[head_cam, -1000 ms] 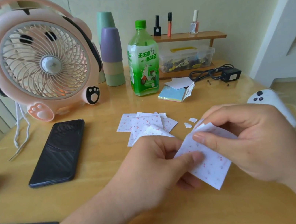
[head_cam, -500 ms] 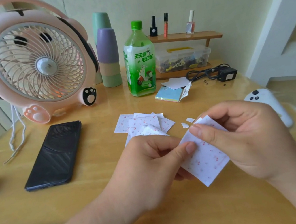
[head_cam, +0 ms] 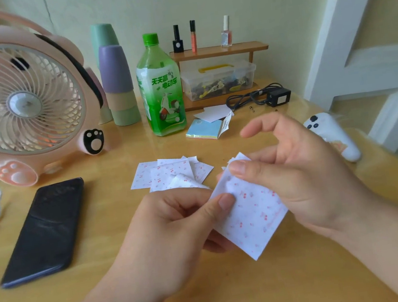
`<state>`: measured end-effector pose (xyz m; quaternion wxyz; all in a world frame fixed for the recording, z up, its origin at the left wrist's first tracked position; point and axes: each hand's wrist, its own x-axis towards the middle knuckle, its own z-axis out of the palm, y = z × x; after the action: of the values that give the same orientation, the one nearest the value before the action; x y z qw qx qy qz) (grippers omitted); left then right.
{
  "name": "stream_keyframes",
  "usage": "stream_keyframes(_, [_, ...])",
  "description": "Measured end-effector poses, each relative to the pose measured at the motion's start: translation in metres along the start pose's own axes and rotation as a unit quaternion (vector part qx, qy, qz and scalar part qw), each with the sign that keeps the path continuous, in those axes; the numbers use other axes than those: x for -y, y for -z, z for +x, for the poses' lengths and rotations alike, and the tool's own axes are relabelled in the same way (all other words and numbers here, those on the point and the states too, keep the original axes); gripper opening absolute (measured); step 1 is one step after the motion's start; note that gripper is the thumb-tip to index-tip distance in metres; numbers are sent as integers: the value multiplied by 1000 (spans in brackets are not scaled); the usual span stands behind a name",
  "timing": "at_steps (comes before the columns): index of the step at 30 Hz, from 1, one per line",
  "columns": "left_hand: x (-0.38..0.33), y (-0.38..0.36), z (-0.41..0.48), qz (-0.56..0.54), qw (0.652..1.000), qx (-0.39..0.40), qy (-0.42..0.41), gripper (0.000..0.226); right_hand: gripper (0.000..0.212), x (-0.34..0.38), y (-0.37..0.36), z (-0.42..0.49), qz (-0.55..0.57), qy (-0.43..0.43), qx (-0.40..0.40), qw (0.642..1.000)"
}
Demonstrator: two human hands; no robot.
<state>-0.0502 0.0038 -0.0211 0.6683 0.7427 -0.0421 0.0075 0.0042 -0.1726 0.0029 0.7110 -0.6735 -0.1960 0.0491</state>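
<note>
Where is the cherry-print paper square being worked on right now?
In the head view the paper square is right of centre, pinched between the left hand and right hand, just in front of the pile of similar squares on the table.

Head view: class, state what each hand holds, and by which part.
Both hold one patterned paper square. The left hand pinches its left edge under the thumb; the right hand pinches its top corner.
</note>
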Motion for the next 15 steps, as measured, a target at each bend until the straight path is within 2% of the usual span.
stream_keyframes(4, [-2, -2, -2, -17, 1000, 14, 17, 28, 33, -3, 3, 3, -10, -15, 2, 1000])
stream_keyframes(8, [1, -3, -2, -52, 997, 32, 51, 32, 26, -6, 4, 3, -49, 14, 29, 998])
stream_keyframes(11, [5, -3, -1, -65, 996, 8, 63, 35, 30, -11, 2, 1, -94, 30, 66, 993])
stream_keyframes(13, [6, -3, 0, -73, 995, -17, 63, 29, 37, -12, 1, 1, -107, 31, 80, 991])
stream_keyframes(15, [5, -1, 1, -98, 993, -41, 57, 22, 51, -10, 4, 4, -71, -9, 77, 994])
